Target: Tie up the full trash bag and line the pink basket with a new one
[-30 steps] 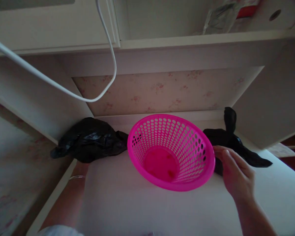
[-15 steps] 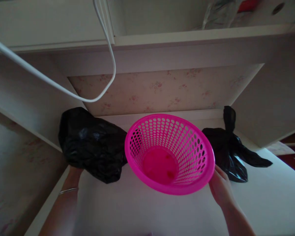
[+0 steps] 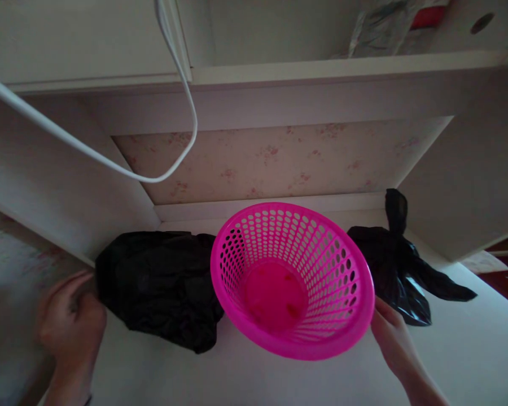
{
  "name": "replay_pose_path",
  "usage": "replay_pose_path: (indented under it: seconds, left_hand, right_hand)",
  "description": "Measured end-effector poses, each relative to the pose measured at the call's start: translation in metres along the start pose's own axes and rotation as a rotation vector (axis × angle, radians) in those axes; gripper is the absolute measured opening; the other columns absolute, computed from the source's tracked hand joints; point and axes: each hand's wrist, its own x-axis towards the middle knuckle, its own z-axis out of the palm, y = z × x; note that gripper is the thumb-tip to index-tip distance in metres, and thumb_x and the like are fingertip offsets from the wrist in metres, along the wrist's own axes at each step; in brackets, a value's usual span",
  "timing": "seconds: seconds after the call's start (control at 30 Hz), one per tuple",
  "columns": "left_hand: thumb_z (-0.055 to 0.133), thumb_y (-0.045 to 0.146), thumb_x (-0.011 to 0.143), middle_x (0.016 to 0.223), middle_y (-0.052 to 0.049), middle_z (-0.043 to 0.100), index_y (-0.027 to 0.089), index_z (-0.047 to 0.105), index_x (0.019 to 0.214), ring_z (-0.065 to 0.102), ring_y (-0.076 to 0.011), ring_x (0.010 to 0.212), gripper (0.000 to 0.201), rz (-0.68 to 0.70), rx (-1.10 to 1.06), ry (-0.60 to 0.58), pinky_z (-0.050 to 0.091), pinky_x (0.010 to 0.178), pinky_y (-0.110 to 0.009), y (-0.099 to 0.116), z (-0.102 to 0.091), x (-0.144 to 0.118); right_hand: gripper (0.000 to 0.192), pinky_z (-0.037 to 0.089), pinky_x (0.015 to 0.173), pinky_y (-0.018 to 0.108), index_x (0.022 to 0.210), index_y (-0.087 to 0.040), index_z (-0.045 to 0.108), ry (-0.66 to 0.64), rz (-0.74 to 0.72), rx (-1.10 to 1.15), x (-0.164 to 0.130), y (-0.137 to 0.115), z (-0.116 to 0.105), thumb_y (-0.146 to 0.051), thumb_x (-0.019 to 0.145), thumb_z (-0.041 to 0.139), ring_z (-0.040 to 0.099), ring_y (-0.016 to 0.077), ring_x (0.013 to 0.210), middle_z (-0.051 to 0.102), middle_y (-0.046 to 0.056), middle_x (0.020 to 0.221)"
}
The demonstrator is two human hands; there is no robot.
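Pink basket point(image 3: 300, 351) sits mid-view over the white surface point(image 3: 161, 369), mouth up & tipped a bit twd the camera; round base visible inside w/ a few darker reddish spots, walls full of oval holes. R hand point(image 3: 395, 335) is at the basket's lower R side, fingers hidden behind the rim, so can't tell if it's grasping or just resting against it. L hand point(image 3: 74, 316) is off at the far L, fingers curled w/ a gap btwn thumb & fingers, fingertips right by the L end of a crumpled black bag point(image 3: 156, 287); can't tell if they pinch its edge or are clear of it. That bag lies on its side, its R end going behind the basket's L rim, dark showing thru the holes there. A 2nd black bag, the knotted one point(image 3: 392, 259), is on the basket's other side, one ear sticking up, another trailing R, partly behind the rim. At the back: flowered panel point(image 3: 258, 163) under a pale shelf point(image 3: 342, 69), w/ a clear plastic pkg point(image 3: 376, 34) & sth red point(image 3: 427, 17) up top R. White cable point(image 3: 150, 179) loops across the upper L
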Motion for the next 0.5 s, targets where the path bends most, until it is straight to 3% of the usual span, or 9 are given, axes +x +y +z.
replay_pose_path:
  seconds: [0.03, 0.13, 0.2, 0.27, 0.33, 0.4, 0.5]
  left_hand:
    - [0.055, 0.016, 0.096, 0.122, -0.003, 0.075, 0.022, 0.074, 0.112, 0.070, -0.0283, 0.114, 0.026, 0.055, -0.018, 0.021, 0.053, 0.109, -0.050, 0.012, -0.003, 0.004]
    - [0.061, 0.019, 0.096, 0.136, -0.003, 0.072, 0.024, 0.075, 0.115, 0.071, -0.0258, 0.117, 0.025, 0.280, -0.078, -0.141, 0.051, 0.114, -0.046, 0.056, 0.004, 0.018]
    - [0.056, 0.025, 0.101, 0.144, -0.008, 0.068, 0.022, 0.073, 0.125, 0.068, -0.0284, 0.125, 0.030, 0.300, -0.076, -0.233, 0.049, 0.116, -0.045, 0.082, 0.022, 0.019]
    - [0.049, 0.036, 0.104, 0.155, -0.013, 0.059, 0.020, 0.065, 0.139, 0.060, -0.0336, 0.137, 0.042, 0.297, -0.008, -0.419, 0.043, 0.120, -0.052, 0.098, 0.044, 0.007]
    - [0.043, 0.040, 0.105, 0.161, -0.015, 0.051, 0.018, 0.057, 0.150, 0.053, -0.0368, 0.144, 0.051, 0.290, 0.093, -0.663, 0.039, 0.120, -0.061, 0.102, 0.062, -0.018]
    - [0.038, 0.034, 0.105, 0.159, -0.014, 0.054, 0.020, 0.059, 0.149, 0.051, -0.0368, 0.146, 0.051, 0.232, 0.197, -0.844, 0.037, 0.120, -0.065, 0.095, 0.074, -0.051]
    - [0.036, 0.029, 0.102, 0.157, -0.015, 0.057, 0.019, 0.062, 0.146, 0.051, -0.0337, 0.147, 0.052, 0.125, 0.268, -0.986, 0.036, 0.121, -0.064, 0.070, 0.082, -0.104]
  right_hand:
    - [0.041, 0.060, 0.062, 0.031, 0.079, -0.022, 0.082, -0.018, -0.021, -0.025, 0.002, -0.003, -0.001, -0.057, 0.058, 0.088, 0.071, 0.0245, 0.068, 0.075, 0.004, 0.068]
    - [0.040, 0.060, 0.062, 0.031, 0.077, -0.022, 0.081, -0.061, -0.098, -0.074, 0.006, -0.012, 0.000, -0.054, 0.055, 0.090, 0.072, 0.0263, 0.074, 0.078, 0.005, 0.075]
    - [0.041, 0.060, 0.059, 0.030, 0.079, -0.022, 0.081, -0.099, -0.154, -0.096, 0.005, -0.016, 0.001, -0.054, 0.055, 0.091, 0.072, 0.0255, 0.072, 0.078, 0.005, 0.077]
    - [0.041, 0.058, 0.055, 0.028, 0.080, -0.022, 0.081, -0.117, -0.213, -0.108, 0.001, -0.020, 0.000, -0.056, 0.059, 0.090, 0.069, 0.0230, 0.065, 0.076, 0.004, 0.072]
    - [0.040, 0.058, 0.055, 0.026, 0.082, -0.023, 0.082, -0.086, -0.277, -0.111, -0.007, -0.025, -0.004, -0.060, 0.067, 0.086, 0.068, 0.0205, 0.062, 0.074, 0.003, 0.067]
    - [0.037, 0.059, 0.060, 0.024, 0.085, -0.025, 0.082, 0.004, -0.333, -0.117, -0.015, -0.032, -0.013, -0.060, 0.074, 0.082, 0.069, 0.0187, 0.063, 0.074, 0.002, 0.067]
    - [0.038, 0.062, 0.065, 0.025, 0.088, -0.026, 0.083, 0.138, -0.355, -0.159, -0.024, -0.047, -0.029, -0.061, 0.075, 0.081, 0.073, 0.0200, 0.068, 0.077, 0.004, 0.073]
